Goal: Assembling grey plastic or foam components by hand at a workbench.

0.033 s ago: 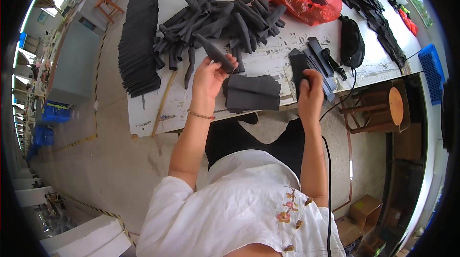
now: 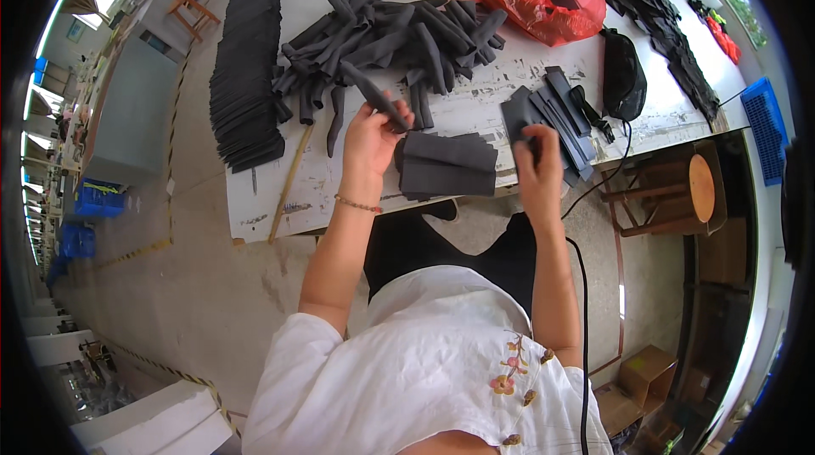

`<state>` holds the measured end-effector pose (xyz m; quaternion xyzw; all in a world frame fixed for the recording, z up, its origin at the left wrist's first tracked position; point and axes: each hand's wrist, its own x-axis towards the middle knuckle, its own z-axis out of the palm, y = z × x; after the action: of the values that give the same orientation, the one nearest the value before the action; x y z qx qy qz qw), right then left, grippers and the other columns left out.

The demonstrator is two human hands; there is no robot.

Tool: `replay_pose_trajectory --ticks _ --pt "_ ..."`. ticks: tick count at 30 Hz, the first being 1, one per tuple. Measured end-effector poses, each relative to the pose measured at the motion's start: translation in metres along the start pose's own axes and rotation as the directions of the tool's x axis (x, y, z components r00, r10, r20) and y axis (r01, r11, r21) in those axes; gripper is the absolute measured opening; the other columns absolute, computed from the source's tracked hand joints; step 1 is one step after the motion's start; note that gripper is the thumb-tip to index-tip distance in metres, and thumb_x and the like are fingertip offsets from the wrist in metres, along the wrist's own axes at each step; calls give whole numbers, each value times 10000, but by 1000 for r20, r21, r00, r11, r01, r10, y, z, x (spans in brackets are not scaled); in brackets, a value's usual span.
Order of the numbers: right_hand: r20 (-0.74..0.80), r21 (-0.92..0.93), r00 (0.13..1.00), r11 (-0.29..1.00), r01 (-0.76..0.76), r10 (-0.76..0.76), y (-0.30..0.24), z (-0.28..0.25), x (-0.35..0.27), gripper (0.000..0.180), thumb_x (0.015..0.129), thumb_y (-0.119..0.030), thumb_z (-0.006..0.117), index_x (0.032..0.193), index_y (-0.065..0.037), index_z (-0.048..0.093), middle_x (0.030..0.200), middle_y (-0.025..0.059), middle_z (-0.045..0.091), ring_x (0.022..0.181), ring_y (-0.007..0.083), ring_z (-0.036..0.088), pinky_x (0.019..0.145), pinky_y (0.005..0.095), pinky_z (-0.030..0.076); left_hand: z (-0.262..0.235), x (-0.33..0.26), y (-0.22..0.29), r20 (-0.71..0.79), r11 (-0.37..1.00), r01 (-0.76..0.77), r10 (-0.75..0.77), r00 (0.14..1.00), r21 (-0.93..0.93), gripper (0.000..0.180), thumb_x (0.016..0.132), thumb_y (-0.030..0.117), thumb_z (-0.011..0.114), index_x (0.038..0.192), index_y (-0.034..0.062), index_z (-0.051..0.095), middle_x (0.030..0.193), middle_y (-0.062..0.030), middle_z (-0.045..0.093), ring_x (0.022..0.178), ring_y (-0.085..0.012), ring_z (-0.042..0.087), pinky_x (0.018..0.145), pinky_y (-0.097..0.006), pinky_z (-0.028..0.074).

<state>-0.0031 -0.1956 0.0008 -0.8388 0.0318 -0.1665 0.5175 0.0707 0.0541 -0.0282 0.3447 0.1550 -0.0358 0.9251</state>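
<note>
My left hand point(image 2: 367, 148) is closed on a dark grey fabric tube point(image 2: 363, 86), which slants up and left from the fingers over the white table point(image 2: 475, 107). My right hand point(image 2: 541, 168) pinches the near end of a flat dark grey strip point(image 2: 514, 114). Beside that hand, several similar strips point(image 2: 567, 128) lie fanned out on the table. Between my hands sits a neat stack of flat dark grey pieces point(image 2: 447, 168). Beyond my left hand spreads a loose heap of dark grey tubes point(image 2: 390, 39).
A long row of stacked dark pieces point(image 2: 246, 64) runs along the table's left side. A wooden stick point(image 2: 291, 179) lies near the left front. Farther right are a red plastic bag point(image 2: 543, 5), a black pouch point(image 2: 624, 73) and a cable. A wooden stool point(image 2: 700, 188) stands at right.
My right hand has moved slightly left and nearer to me, and the strip in it has tilted left. My left hand has shifted slightly left with the tube.
</note>
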Motion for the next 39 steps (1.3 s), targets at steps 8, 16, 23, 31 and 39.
replay_pose_trajectory --ticks 8,16,23,31,39 --pt "172 -94 903 906 413 -394 -19 42 -17 306 799 -79 718 970 -20 472 957 167 541 877 376 523 766 428 434 -11 6 0 201 973 101 -58 978 -210 291 991 235 499 1141 -12 537 916 -145 588 778 -203 572 703 -318 479" --pt "233 -72 912 929 364 -339 -25 40 -17 522 794 -83 712 1273 -41 507 1086 145 588 969 352 531 858 423 425 -4 -9 7 91 993 40 -51 995 111 387 946 288 602 1217 14 559 1024 -147 645 904 -257 656 775 -367 561" --pt "203 -25 905 922 387 -374 -30 43 -19 372 746 -49 729 1112 -75 665 1030 79 574 928 282 533 849 382 418 -4 -9 2 68 998 51 -54 996 46 280 917 174 647 1125 -2 584 1035 -181 648 931 -326 673 789 -372 592" --pt "158 -232 864 833 503 -477 -34 45 -6 265 731 -30 720 990 -84 709 957 50 565 880 245 545 778 365 419 6 -17 1 110 981 133 -149 983 143 242 929 150 622 1123 11 585 1100 -178 650 971 -285 673 831 -375 577" --pt "141 -401 775 680 614 -616 -33 42 -2 274 722 -34 687 991 -84 696 964 34 549 862 233 535 784 386 418 13 -31 -2 185 990 116 -129 974 78 286 955 123 569 1210 0 532 1126 -199 638 1027 -273 650 862 -387 562"
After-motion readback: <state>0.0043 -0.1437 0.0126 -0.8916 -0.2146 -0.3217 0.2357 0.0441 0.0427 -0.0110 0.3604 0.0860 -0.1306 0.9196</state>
